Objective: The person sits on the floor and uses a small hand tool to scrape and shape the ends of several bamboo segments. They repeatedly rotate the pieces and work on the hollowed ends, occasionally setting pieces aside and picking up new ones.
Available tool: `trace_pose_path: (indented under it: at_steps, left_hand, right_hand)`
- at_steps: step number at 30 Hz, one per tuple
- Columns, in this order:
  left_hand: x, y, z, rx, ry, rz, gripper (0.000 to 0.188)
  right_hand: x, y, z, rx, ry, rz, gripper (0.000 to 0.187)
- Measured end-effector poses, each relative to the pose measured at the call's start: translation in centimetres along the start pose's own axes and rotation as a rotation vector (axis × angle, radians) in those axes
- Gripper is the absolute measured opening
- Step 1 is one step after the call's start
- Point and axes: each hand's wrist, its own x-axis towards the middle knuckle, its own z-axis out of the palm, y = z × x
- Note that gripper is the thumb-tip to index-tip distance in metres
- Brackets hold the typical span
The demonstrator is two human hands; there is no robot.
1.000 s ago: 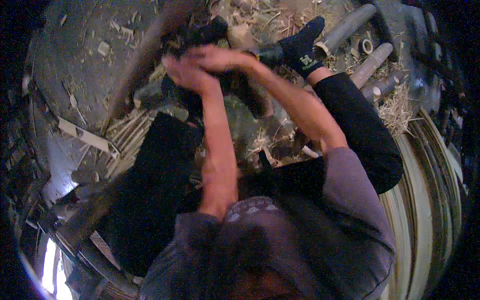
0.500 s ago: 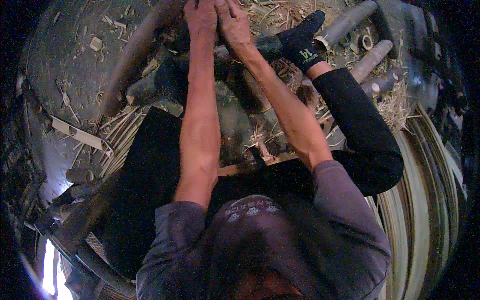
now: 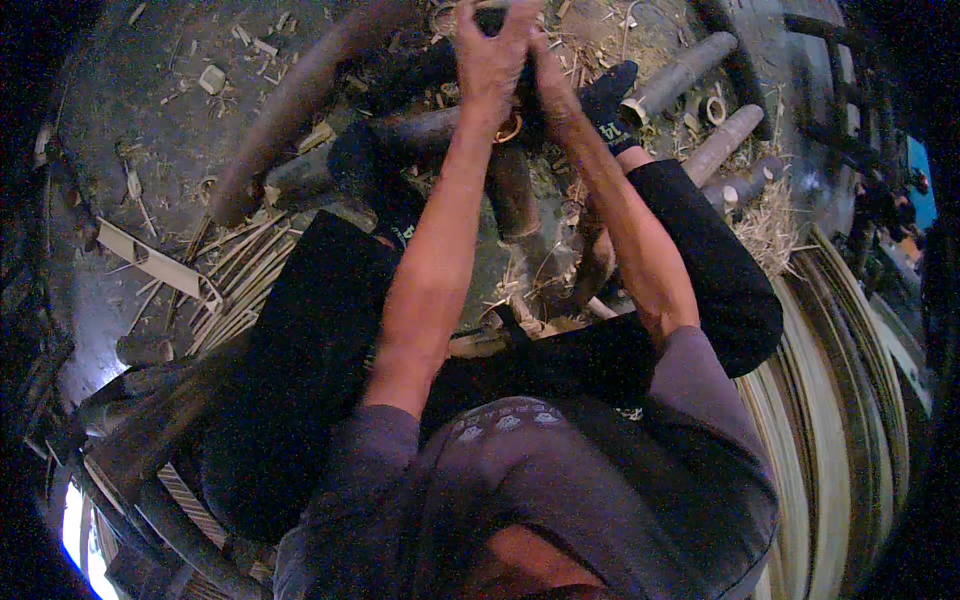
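Near the top edge, my left hand [image 3: 492, 65] is closed, thumb and fingers curled around a dark thing whose kind I cannot make out. Pressed close beside it on the right is my right hand [image 3: 546, 75], also closed, its fingers partly hidden and blurred. Just below the hands lies a bamboo pole [image 3: 425, 128], with a round pale cut edge at its right end under my left wrist. A shorter bamboo piece [image 3: 514, 195] lies between my forearms. My feet, in dark socks [image 3: 605, 105], rest on either side.
Cut bamboo tubes [image 3: 685, 75] and a small bamboo ring [image 3: 715, 110] lie at the upper right. Thin split strips [image 3: 240, 280] and a halved bamboo piece [image 3: 150, 258] are on the left. Long bent bamboo slats [image 3: 810, 430] run along my right side. Shavings litter the floor.
Both hands have moved right and slightly down in the picture, and the view has shifted a little. More of the bamboo pole and its cut edge shows beneath my wrists.
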Motion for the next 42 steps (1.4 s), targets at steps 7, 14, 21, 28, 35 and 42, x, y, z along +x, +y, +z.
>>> trace_pose_path:
  at_steps: [7,14,21,28,35,42]
  left_hand:
    - [1.5,-3.0,1.1,-0.089,0.302,0.063,0.054]
    - [4.4,-5.3,-0.6,-0.708,-0.049,0.303,0.045]
    - [3.9,-5.1,2.2,0.054,0.162,0.098,0.038]
    - [1.1,-2.9,5.3,0.059,-0.954,0.005,0.047]
    - [1.8,-7.2,7.3,0.258,-0.999,-0.006,0.048]
    - [5.9,-4.2,-0.2,0.283,-0.121,-0.234,0.074]
  right_hand:
    - [4.7,2.8,-3.3,-0.298,-0.273,-0.183,0.052]
    - [12.2,5.3,-3.6,-0.799,-0.716,-0.381,0.061]
    - [9.1,6.8,-6.3,-0.469,-0.148,-0.401,0.059]
    - [3.4,10.3,-9.2,-0.052,0.467,-0.615,0.050]
    - [3.9,7.1,-5.3,0.113,0.454,-0.673,0.052]
    - [9.6,9.2,-1.6,-0.434,0.166,-0.300,0.048]
